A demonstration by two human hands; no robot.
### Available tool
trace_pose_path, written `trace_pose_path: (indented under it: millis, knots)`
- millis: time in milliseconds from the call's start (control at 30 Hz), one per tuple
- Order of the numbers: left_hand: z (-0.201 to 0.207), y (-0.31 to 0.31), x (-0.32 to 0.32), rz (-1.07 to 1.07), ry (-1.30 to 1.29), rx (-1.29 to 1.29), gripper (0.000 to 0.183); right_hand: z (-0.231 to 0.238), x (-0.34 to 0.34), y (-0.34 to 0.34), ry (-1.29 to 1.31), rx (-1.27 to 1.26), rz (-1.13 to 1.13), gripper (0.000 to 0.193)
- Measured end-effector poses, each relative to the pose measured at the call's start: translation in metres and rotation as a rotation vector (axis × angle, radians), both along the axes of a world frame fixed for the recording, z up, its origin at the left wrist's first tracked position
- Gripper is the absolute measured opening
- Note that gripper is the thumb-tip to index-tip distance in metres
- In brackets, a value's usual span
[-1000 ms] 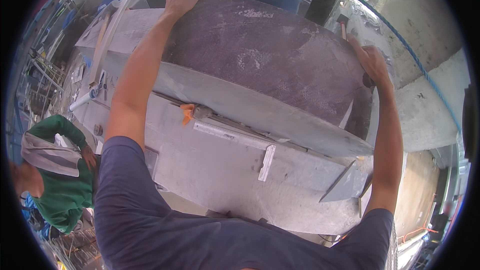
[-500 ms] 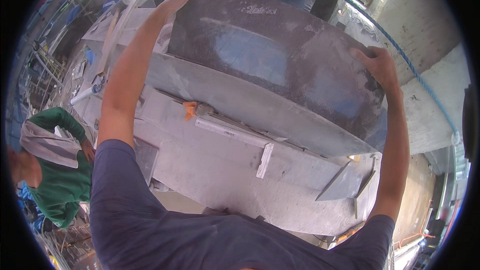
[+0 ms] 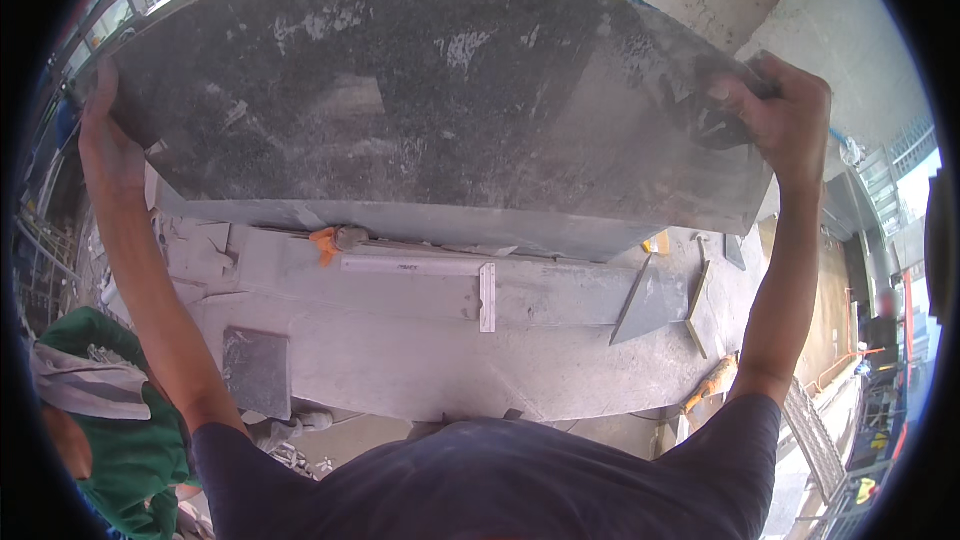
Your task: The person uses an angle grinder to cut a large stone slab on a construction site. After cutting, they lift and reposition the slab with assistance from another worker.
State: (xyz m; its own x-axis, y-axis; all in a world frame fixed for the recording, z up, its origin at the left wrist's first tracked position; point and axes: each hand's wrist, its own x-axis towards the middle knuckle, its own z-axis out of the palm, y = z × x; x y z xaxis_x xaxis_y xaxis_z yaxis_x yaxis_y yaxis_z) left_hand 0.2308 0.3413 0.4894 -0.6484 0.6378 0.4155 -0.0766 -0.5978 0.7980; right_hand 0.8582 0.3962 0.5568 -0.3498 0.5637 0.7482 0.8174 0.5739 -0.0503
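Dusty grey stone workbench (image 3: 400, 360), white metal set square (image 3: 470, 275), small dark square tile (image 3: 257, 372), triangular grey stone offcut (image 3: 648, 302), orange-handled tool (image 3: 325, 243)

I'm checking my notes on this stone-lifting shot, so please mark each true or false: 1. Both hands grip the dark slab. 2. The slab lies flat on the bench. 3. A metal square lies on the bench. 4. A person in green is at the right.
1. True: the left hand and right hand hold the ends of the dark slab.
2. False: it is raised and tilted above the bench.
3. True: the metal square lies there.
4. False: the person in green is at the lower left.
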Motion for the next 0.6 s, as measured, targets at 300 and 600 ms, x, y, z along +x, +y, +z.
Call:
trace_pose_path:
  millis: [300, 600]
  knots:
    - [-0.216, -0.164, 0.016, -0.051, 0.068, -0.268, 0.024, -0.172, 0.003, -0.135, -0.149, -0.321, 0.148, 0.069]
    - [-0.420, -0.257, 0.037, -0.177, -0.057, -0.580, 0.022, -0.362, 0.019, -0.211, -0.200, -0.747, 0.094, 0.082]
